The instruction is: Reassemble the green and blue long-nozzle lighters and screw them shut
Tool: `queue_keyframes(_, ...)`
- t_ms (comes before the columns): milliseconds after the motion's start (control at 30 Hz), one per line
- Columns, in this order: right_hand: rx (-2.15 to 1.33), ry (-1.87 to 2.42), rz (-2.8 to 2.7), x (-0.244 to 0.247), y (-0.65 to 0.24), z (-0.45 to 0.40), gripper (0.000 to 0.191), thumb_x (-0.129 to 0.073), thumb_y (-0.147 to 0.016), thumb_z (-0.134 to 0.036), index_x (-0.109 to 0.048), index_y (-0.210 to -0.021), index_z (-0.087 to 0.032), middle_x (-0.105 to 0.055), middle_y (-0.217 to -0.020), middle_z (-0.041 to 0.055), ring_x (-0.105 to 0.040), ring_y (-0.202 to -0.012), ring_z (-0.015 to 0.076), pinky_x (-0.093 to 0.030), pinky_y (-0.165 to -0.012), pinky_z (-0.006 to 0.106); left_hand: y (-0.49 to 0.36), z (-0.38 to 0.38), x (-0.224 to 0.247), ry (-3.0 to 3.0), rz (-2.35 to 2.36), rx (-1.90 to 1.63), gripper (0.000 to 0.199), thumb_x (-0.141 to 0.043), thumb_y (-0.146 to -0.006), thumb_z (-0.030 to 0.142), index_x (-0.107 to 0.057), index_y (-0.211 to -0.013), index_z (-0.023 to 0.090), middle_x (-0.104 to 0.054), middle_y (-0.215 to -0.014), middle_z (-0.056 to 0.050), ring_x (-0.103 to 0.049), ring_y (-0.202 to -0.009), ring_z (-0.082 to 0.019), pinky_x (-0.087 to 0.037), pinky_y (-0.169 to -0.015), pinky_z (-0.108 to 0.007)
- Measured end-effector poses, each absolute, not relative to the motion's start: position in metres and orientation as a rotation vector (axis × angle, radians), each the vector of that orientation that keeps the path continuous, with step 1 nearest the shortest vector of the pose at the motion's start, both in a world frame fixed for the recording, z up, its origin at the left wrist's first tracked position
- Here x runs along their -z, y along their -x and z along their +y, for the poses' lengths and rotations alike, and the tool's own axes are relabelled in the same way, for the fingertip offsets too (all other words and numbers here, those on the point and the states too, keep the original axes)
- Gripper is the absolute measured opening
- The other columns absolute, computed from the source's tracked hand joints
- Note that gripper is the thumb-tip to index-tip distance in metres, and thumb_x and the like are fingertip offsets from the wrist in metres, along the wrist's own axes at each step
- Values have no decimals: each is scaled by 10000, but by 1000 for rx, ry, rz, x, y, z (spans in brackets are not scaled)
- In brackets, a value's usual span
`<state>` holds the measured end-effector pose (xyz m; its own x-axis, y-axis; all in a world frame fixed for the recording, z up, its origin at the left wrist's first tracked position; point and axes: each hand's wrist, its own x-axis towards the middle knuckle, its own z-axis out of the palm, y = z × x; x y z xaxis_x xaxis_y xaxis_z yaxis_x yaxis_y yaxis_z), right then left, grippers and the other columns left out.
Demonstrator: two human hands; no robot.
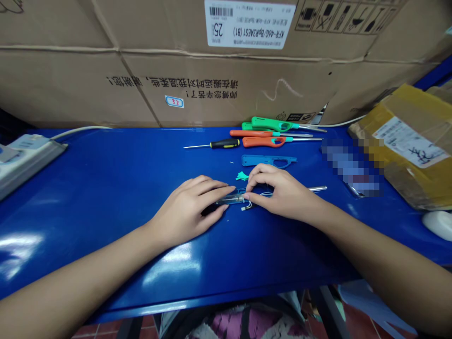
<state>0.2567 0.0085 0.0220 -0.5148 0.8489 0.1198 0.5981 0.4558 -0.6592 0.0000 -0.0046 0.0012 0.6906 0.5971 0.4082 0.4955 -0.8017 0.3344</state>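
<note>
On the blue table lies an opened lighter (pixel 231 199) with its clear fuel tank, white wires and a metal tube (pixel 318 189) poking out to the right. My left hand (pixel 192 205) grips the tank end between thumb and fingers. At the lighter's middle, my right hand (pixel 282 190) has thumb and index finger pinched together; what is between them is too small to make out. A small white connector (pixel 243 208) on a wire hangs just below. Above sits a teal trigger piece (pixel 242 176), and beyond it the separate blue casing half (pixel 268 161).
Farther back are a black and yellow screwdriver (pixel 225 143), green lighters (pixel 271 123) and orange lighters (pixel 263 141). A large cardboard box (pixel 176 66) walls off the back. A taped parcel (pixel 416 146) stands right, a power strip (pixel 28 157) left, and a blurred-out object (pixel 353 167) near the parcel.
</note>
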Motion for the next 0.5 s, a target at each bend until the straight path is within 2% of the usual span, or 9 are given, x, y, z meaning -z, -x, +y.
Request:
queue_keyframes(200,-763,1186,-2255,-21,-254,8,75,-679,-867,-153,-687,-798,-180,-611,-934,39,-606,-919,166,-478,-881,325,1,-4,0,-2831,825,-592,397,-537,-1008,219,-616,-1384,320,-638,-1396,-70,-606,-1146,-261,-530,-952,-459)
queue_keyframes(500,-750,1167,-2228,-19,-253,6,91,-670,-849,-128,-674,-771,-175,-603,-911,37,-607,-878,159,-484,-850,319,1,-6,-2,-2896,803,-583,383,-532,-1011,215,-625,-1376,282,-669,-1358,-71,-606,-1142,-258,-544,-935,-439)
